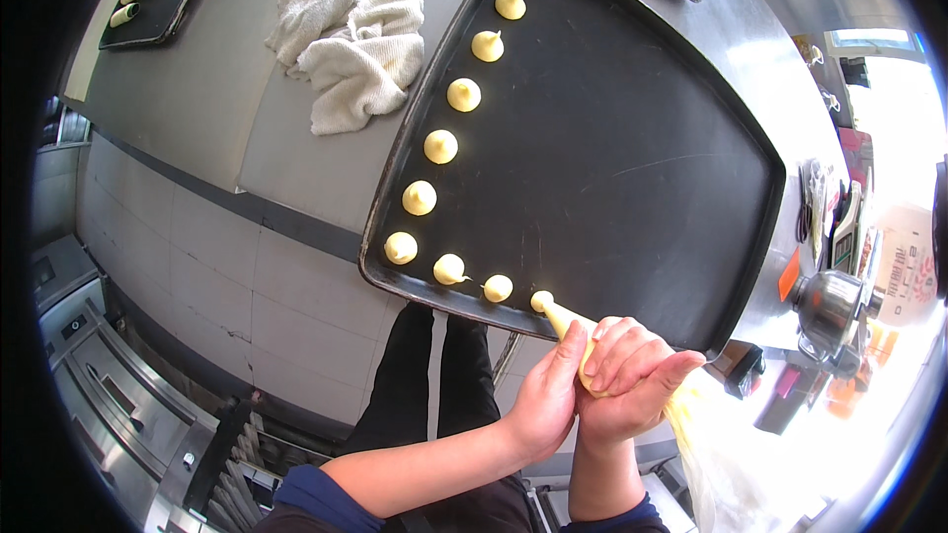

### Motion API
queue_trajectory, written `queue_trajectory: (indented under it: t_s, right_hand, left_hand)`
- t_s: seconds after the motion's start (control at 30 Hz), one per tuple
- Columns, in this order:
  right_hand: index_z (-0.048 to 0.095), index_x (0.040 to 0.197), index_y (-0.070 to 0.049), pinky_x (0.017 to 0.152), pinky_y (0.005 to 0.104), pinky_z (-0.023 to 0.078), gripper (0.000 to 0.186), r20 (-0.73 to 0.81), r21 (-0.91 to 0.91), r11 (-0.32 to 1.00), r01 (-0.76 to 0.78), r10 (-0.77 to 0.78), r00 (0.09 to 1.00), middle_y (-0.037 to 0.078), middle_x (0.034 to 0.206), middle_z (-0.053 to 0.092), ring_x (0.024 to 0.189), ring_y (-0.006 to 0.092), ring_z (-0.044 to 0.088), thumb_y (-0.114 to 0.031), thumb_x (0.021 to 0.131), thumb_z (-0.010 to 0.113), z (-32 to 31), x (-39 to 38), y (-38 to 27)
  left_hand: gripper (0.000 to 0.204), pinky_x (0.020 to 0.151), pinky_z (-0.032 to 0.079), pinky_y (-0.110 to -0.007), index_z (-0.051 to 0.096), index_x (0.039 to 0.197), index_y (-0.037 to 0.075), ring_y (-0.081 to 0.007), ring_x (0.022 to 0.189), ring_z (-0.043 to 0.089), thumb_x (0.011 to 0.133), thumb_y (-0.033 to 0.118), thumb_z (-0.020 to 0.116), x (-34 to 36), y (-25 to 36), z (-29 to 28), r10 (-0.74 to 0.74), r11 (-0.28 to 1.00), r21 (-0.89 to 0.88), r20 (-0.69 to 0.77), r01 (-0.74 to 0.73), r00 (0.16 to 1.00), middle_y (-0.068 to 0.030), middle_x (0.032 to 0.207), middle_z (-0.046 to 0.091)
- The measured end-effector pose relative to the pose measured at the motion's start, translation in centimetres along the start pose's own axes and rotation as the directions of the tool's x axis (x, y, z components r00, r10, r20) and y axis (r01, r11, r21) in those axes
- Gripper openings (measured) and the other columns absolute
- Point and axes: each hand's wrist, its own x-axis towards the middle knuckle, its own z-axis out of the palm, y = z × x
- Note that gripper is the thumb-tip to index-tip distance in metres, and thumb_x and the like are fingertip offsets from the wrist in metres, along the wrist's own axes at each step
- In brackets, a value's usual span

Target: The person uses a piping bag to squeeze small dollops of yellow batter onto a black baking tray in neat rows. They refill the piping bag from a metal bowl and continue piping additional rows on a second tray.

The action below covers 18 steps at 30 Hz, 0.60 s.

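A black baking tray (pixel 632 153) fills the middle of the view, with several pale yellow piped mounds (pixel 439 146) along its left and near edges. My right hand (pixel 637 380) is wrapped round a piping bag (pixel 691 434) of yellow batter, its loose clear end hanging to the right. My left hand (pixel 548 395) is closed against the bag's lower part beside my right one. The bag's tip touches a small mound (pixel 541 301) on the tray's near edge.
Crumpled white towels (pixel 355 59) lie left of the tray on a steel table (pixel 197 109). Other trays (pixel 153 15) with dough pieces sit at the upper left and top. A steel mixer (pixel 829 311) stands at the right. Steel kitchen equipment (pixel 118 405) is at the lower left.
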Motion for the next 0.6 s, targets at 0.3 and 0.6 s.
queue_trajectory:
  t_s: [0.3, 0.6]
  right_hand:
    - [0.036, 0.058, -0.018, 0.059, 0.028, 0.041, 0.071, -0.02, 0.004, 1.0, -0.01, 0.01, 1.0, -0.002, 0.048, 0.042, 0.043, 0.0128, 0.04, -0.051, 0.12, 0.027, -0.5, -0.1, 0.0]
    - [0.048, 0.062, -0.016, 0.096, 0.0425, 0.058, 0.076, -0.15, 0.01, 1.0, -0.025, 0.026, 0.988, 0.003, 0.062, 0.06, 0.066, 0.0197, 0.064, -0.055, 0.119, 0.015, -0.2, 0.2, -2.8]
  left_hand:
    - [0.051, 0.111, 0.046, -0.034, 0.056, 0.137, 0.006, -0.0143, 0.124, 0.058, 0.12, 0.049, 0.034, 0.2, -0.5, -0.3, 0.019, 1.0, 0.021, 0.029, -0.02, 0.999, -0.0044, 0.128, 0.062]
    - [0.059, 0.117, 0.044, -0.035, 0.048, 0.15, 0.001, -0.0167, 0.132, 0.057, 0.12, 0.049, 0.035, -1.5, -0.4, 2.6, 0.062, 0.98, 0.187, 0.042, -0.069, 0.997, -0.0099, 0.14, 0.06]
